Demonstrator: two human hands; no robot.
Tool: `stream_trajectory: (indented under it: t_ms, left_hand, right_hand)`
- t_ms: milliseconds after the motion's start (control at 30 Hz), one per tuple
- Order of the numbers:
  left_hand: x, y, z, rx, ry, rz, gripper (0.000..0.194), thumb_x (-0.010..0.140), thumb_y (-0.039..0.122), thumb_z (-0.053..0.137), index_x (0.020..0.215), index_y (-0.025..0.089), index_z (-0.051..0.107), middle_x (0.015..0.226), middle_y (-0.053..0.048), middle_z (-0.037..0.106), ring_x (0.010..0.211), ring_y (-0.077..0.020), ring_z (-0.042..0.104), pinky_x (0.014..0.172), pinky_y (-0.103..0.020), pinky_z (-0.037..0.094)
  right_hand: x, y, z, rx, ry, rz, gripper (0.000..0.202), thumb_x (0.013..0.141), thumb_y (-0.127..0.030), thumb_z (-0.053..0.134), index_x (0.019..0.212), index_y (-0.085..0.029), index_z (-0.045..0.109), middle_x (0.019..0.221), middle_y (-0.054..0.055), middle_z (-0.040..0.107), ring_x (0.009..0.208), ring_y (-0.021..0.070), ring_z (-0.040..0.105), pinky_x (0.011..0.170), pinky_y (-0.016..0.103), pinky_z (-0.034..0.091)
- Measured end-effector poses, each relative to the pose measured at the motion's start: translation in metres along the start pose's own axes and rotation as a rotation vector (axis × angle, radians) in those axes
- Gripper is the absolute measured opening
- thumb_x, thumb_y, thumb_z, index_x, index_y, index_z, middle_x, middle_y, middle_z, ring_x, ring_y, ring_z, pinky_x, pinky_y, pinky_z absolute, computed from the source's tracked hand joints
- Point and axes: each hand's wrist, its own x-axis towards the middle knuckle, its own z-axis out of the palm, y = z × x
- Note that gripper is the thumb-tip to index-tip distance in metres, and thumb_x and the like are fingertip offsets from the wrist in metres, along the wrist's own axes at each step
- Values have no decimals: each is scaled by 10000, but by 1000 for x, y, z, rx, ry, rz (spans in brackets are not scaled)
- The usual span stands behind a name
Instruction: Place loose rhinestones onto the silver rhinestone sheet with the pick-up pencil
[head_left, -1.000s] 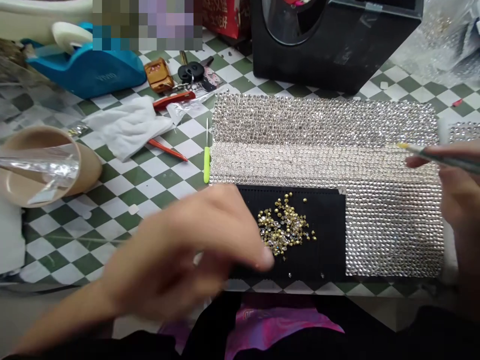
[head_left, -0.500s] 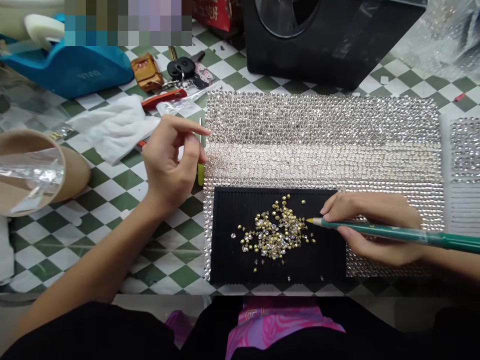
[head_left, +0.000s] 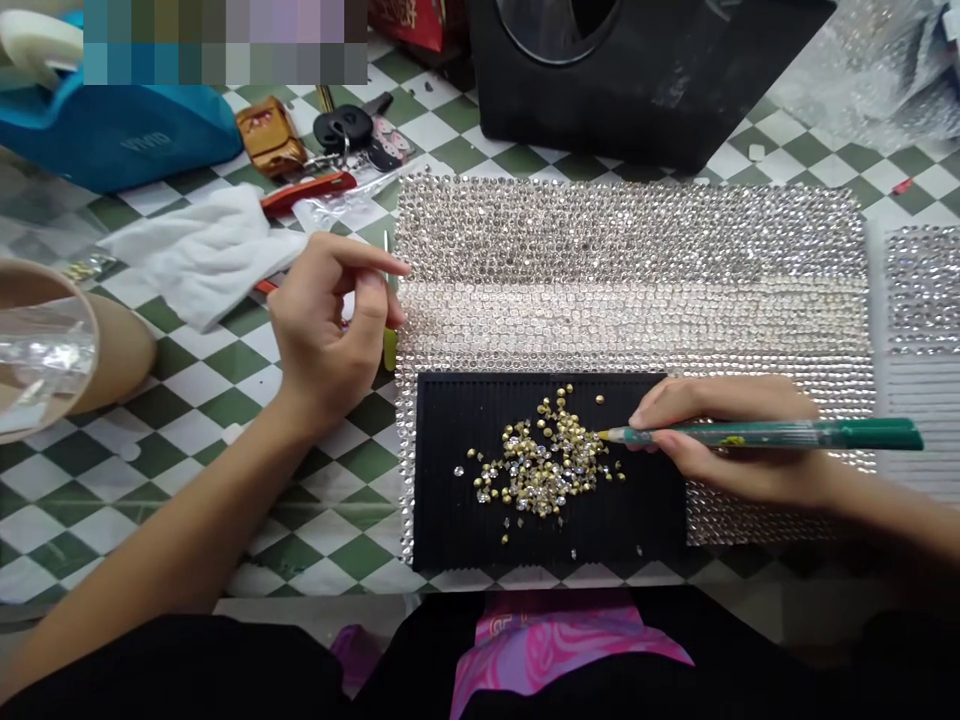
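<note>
My right hand [head_left: 731, 440] grips a green pencil-like picker tool [head_left: 787, 434], its tip touching the right edge of a pile of small gold-backed rhinestones [head_left: 544, 460]. The stones lie on a black ribbed tray [head_left: 645, 500]. The tray rests on a large sheet covered in clear rhinestones [head_left: 637, 260]. My left hand [head_left: 326, 325] sits at the sheet's left edge, fingers curled, pinching a thin yellow-green handled tool [head_left: 390, 345] that is mostly hidden behind it.
On the green-and-white checkered table lie a white cloth [head_left: 199, 255], a red-handled tool [head_left: 307, 192], keys [head_left: 345, 130] and a brown fob [head_left: 268, 135]. A blue tape dispenser [head_left: 120, 125] stands at back left, a black box [head_left: 637, 70] at back, a tan cup [head_left: 67, 340] at left.
My left hand swept from the tray's left end up to the yellow-green tool. My right hand brought the green picker down from the right edge onto the rhinestone pile.
</note>
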Motion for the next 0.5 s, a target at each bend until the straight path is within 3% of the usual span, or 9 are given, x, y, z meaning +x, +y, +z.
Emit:
stream_trajectory:
  t_ms: [267, 500]
  left_hand:
    - [-1, 2, 0, 0, -5, 6, 123, 970, 165, 561, 960, 210, 674, 714, 18, 567, 501, -67, 508, 442, -254, 374]
    - [-2, 1, -1, 14, -16, -6, 120, 929, 133, 579, 946, 204, 674, 675, 35, 566, 479, -62, 496, 452, -258, 380]
  right_hand:
    - [-2, 4, -2, -22, 19, 5, 70, 911, -216, 604, 909, -193, 670, 792, 2, 714, 658, 65, 673, 530, 145, 494]
    - [0, 4, 0, 8, -27, -26, 79, 909, -184, 598, 950, -180, 665, 857, 22, 717, 762, 76, 686, 646, 166, 522]
